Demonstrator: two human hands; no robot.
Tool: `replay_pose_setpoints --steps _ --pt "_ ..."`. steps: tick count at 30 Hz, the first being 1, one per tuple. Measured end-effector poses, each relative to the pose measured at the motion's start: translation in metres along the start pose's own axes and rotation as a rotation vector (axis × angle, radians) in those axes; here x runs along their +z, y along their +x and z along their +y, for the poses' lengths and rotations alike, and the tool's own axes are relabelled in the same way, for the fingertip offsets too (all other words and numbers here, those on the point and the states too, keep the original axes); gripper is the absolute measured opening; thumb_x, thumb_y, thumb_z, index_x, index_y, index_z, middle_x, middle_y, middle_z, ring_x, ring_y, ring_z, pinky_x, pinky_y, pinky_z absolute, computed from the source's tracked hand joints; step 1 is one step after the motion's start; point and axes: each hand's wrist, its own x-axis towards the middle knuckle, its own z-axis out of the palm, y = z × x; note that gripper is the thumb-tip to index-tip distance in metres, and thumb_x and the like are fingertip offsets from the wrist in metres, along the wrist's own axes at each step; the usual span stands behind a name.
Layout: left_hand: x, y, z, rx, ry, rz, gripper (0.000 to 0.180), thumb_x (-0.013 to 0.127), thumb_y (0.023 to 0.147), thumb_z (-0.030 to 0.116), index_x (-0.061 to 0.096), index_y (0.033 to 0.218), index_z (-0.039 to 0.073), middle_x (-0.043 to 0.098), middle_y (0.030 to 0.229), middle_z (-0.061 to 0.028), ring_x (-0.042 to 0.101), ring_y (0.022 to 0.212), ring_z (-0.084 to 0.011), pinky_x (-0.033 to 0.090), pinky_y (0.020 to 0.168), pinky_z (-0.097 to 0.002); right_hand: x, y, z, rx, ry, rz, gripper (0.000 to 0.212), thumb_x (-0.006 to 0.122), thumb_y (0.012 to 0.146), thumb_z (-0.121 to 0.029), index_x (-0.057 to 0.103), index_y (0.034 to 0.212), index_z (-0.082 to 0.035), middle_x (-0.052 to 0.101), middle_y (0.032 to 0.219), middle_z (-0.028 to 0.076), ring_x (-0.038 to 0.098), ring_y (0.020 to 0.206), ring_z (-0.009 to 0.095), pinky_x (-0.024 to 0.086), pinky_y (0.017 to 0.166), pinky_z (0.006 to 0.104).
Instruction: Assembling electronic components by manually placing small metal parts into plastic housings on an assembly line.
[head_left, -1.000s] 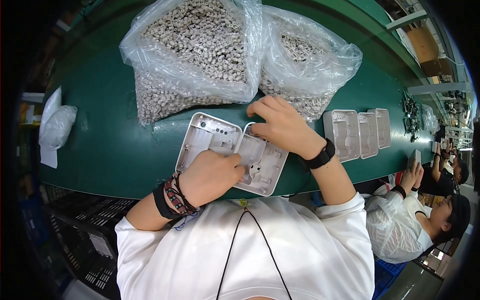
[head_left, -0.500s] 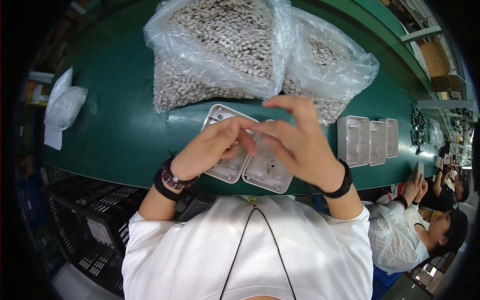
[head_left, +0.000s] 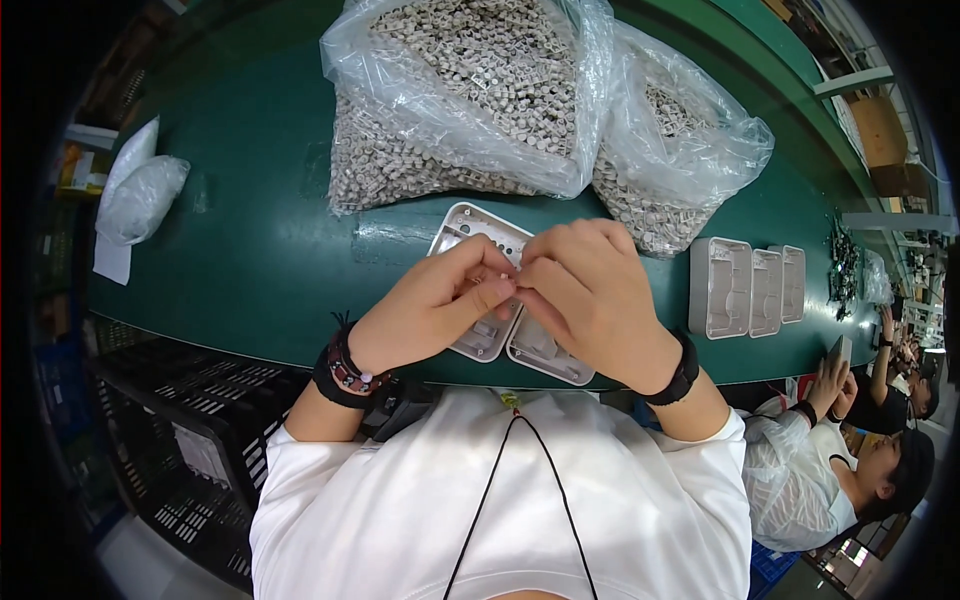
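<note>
My left hand (head_left: 425, 312) and my right hand (head_left: 600, 300) meet fingertip to fingertip, both closed in a pinch. A tiny pale bit shows between the fingertips, too small to name. Below them, side by side near the table's front edge, lie two light-grey plastic housings, the left housing (head_left: 466, 217) and the right housing (head_left: 568, 372). Both are open side up, with moulded ribs and holes inside. My hands and wrists hide much of them. Just beyond stands a large clear plastic bag (head_left: 350, 60), filled with small light-grey plastic pieces (head_left: 480, 60).
A second bag of such pieces (head_left: 655, 205) leans beside the first. Several grey housings (head_left: 720, 290) stand in a row at right, near a dark heap of small parts (head_left: 842, 265). A crumpled clear bag (head_left: 145, 200) lies far left, above black crates (head_left: 180, 440). A co-worker (head_left: 810, 480) sits at right.
My fingers were spread and blurred over the housings; now both hands have closed into a pinch, fingertips together. The view has shifted slightly, and the things on the table lie as before.
</note>
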Motion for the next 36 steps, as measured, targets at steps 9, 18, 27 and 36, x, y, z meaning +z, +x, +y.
replay_pose_setpoints --steps 9,18,27,36 --pt "-0.015 -0.005 0.001 0.002 0.311 0.267 0.017 0.055 0.086 0.012 0.052 0.098 0.001 0.057 0.087 -0.0076 0.058 0.078 -0.0157 0.045 0.067 -0.0267 0.014 0.009 -0.007 0.207 0.076 -0.089 0.018 0.065 0.068 -0.008 0.054 0.081 -0.006 0.052 0.077 0.007 0.055 0.071 0.024 0.042 0.058 0.0344" --pt "-0.028 -0.021 -0.018 0.01 0.863 0.456 0.024 0.058 0.08 0.015 0.052 0.098 0.001 0.054 0.084 -0.0112 0.054 0.071 -0.0269 0.044 0.062 -0.0361 0.039 0.046 0.039 -0.124 -0.005 -0.246 0.01 0.062 0.07 -0.007 0.055 0.077 -0.004 0.049 0.078 0.009 0.054 0.075 0.026 0.045 0.06 0.0355" --pt "-0.026 -0.027 -0.026 -0.1 0.777 0.447 0.021 0.056 0.081 0.017 0.051 0.096 0.002 0.051 0.065 -0.0098 0.052 0.058 -0.0278 0.041 0.056 -0.0368 0.059 0.063 0.036 -0.345 -0.134 -0.416 0.008 0.059 0.07 -0.01 0.062 0.075 -0.005 0.05 0.092 0.005 0.051 0.09 0.02 0.045 0.072 0.0316" --pt "-0.023 -0.035 -0.032 -0.081 0.696 0.499 0.027 0.058 0.08 0.019 0.052 0.103 0.004 0.052 0.068 -0.0091 0.051 0.056 -0.0238 0.04 0.052 -0.034 0.01 0.04 0.031 -0.12 0.116 -0.456 0.019 0.057 0.081 -0.012 0.061 0.094 0.0 0.051 0.111 0.008 0.052 0.096 0.02 0.044 0.081 0.0313"
